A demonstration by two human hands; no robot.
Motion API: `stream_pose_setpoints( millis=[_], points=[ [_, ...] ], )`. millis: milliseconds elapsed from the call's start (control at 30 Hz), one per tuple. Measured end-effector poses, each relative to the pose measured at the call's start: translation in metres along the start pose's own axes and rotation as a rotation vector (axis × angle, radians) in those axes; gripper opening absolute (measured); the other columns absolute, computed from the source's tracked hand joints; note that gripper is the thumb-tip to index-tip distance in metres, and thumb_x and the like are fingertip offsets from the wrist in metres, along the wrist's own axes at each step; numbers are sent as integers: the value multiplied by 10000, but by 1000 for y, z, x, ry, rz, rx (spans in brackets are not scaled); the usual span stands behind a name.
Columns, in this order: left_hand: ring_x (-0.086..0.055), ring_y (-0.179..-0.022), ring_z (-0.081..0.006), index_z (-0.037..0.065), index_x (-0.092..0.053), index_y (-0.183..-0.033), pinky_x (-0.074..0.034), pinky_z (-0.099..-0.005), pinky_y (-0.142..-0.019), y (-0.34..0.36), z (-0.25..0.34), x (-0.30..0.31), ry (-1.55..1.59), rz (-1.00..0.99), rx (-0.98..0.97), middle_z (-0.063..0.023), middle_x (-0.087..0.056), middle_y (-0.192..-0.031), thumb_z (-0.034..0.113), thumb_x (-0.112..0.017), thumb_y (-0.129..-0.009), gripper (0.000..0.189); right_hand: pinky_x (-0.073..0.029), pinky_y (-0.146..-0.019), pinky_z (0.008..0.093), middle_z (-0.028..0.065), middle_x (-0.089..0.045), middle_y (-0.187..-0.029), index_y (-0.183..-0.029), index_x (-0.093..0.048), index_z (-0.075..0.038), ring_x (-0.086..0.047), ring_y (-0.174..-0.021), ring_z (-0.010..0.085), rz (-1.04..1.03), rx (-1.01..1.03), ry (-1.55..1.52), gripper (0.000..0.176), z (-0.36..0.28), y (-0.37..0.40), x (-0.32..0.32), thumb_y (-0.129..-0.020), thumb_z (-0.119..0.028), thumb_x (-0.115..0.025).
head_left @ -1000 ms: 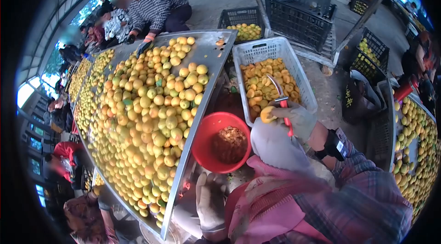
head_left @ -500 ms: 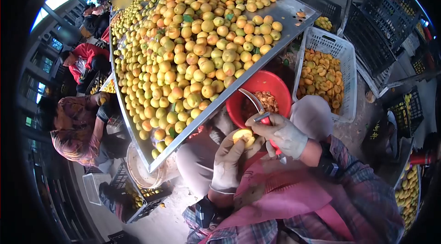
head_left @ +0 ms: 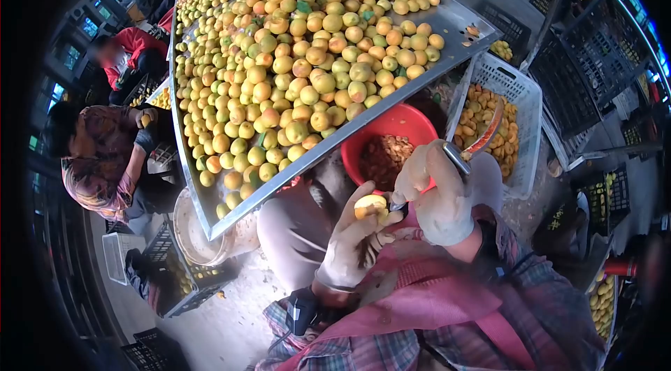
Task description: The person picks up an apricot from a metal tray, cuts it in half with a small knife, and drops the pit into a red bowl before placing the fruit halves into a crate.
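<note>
1. One yellow fruit [head_left: 369, 205] sits in your left hand [head_left: 349, 245], gripped between the gloved fingertips, below the edge of the bench [head_left: 461, 18].
2. Your right hand [head_left: 440, 203], just beside the fruit, is closed around one curved tool [head_left: 482, 137]; its lower end touches the fruit, and the blade points up towards the crate.
3. One red bowl [head_left: 398, 116] of brown pits stands just beyond both hands.
4. One white crate [head_left: 524, 88] of cut fruit stands right of the bowl.
5. The whole fruits heaped on the bench are too many to count.
</note>
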State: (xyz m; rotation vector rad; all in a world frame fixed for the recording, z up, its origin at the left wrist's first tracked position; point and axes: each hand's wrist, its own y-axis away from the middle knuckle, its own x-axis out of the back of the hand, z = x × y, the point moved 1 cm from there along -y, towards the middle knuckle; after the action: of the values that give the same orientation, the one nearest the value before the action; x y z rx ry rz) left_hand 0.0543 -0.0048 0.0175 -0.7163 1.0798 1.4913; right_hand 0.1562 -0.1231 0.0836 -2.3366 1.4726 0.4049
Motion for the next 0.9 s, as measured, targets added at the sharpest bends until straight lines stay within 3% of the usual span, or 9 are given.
stream_pose_setpoints(
  millis=[267, 367, 567, 667, 700, 767, 833, 867, 900],
  points=[
    [-649, -843, -125, 3, -394, -1366, -506, -213, -612, 5, 3, -19, -648, 144, 17, -68, -632, -1027, 75, -595, -911, 502, -409, -509, 284, 54, -500, -660, -694, -432, -45, -511, -563, 150, -121, 277, 217, 130, 11, 6, 1, -794, -8, -507],
    [-621, -782, -104, -7, -453, -1300, -499, -218, -616, 6, 4, -26, -730, 148, 43, -54, -632, -978, 99, -613, -902, 442, -422, -509, 277, 46, -513, -671, -709, -453, -36, -516, -567, 139, -147, 31, -203, 95, 18, 12, 1, -795, -24, -494],
    [-586, -783, -105, -23, -475, -1231, -486, -234, -683, 8, -4, -22, -797, 94, -16, -61, -616, -952, 97, -576, -901, 366, -437, -506, 299, 40, -546, -709, -763, -538, -87, -545, -562, 179, -247, 42, -7, 51, 23, 24, 15, -796, -97, -576],
    [-586, -823, -138, -25, -433, -1234, -482, -260, -730, 8, -2, -13, -904, 4, -110, -75, -593, -935, 92, -538, -878, 390, -448, -481, 354, 89, -561, -670, -752, -551, -101, -569, -561, 286, -419, 401, 392, 73, 17, 10, 8, -758, -84, -622],
    [-588, -826, -142, -23, -425, -1233, -482, -265, -737, 10, -4, -12, -955, 43, -95, -78, -592, -936, 94, -534, -869, 397, -453, -480, 346, 70, -549, -659, -758, -555, -99, -577, -560, 261, -410, 322, 340, 86, 18, 11, 5, -749, -56, -629],
    [-590, -828, -142, -26, -421, -1230, -481, -265, -741, 11, -7, 6, -1017, -60, -175, -82, -591, -945, 63, -508, -859, 391, -449, -466, 343, 54, -535, -668, -790, -560, -90, -575, -561, 247, -519, 529, 457, 102, 12, 2, 1, -751, -52, -646],
    [-595, -858, -146, -21, -417, -1257, -485, -262, -752, 10, -4, -4, -1070, -137, -197, -80, -594, -953, -13, -474, -853, 409, -445, -451, 343, 51, -501, -639, -813, -559, -74, -564, -540, 251, -476, 964, 647, 143, 13, 1, -3, -741, -49, -680],
    [-600, -898, -153, -17, -404, -1283, -494, -266, -778, 11, -6, 6, -1023, -153, -178, -86, -590, -1003, -6, -482, -866, 425, -422, -428, 348, 65, -468, -598, -803, -549, -64, -548, -511, 263, -519, 681, 516, 164, 20, 2, -3, -741, -43, -699],
    [-606, -938, -160, -12, -390, -1309, -503, -270, -803, 12, -8, 16, -974, -168, -157, -92, -586, -1053, 1, -489, -879, 442, -422, -428, 348, 65, -468, -598, -803, -549, -64, -548, -511, 263, -504, 694, 515, 164, 26, 5, -3, -741, -43, -699]
  ],
)
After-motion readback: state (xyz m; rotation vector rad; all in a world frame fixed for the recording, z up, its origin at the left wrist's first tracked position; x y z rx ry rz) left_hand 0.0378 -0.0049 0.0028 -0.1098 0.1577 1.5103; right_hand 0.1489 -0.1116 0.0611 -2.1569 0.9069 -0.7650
